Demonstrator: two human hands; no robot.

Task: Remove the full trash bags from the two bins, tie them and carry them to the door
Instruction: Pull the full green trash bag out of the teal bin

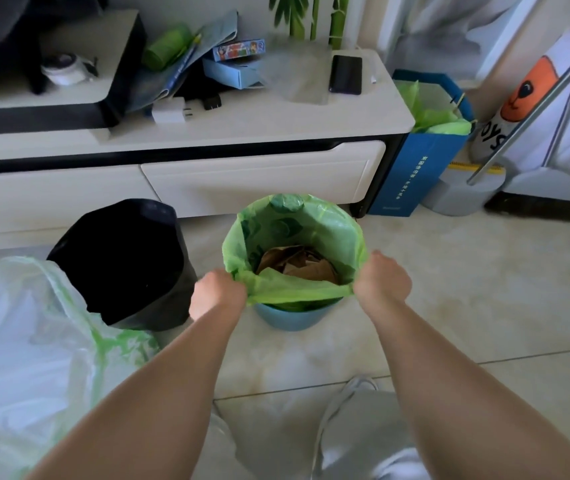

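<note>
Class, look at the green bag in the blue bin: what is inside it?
Crumpled brown paper shows inside the green bag. Anything under the paper is covered, and the bag's near edge hides the front of the blue bin.

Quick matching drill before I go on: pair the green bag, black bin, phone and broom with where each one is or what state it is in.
1. green bag
2. black bin
3. phone
4. broom

a. lying on the cabinet top
b. standing left of the blue bin
c. on the floor at far right
d. held at its rim by both hands

Pairs: 1-d, 2-b, 3-a, 4-c
</note>
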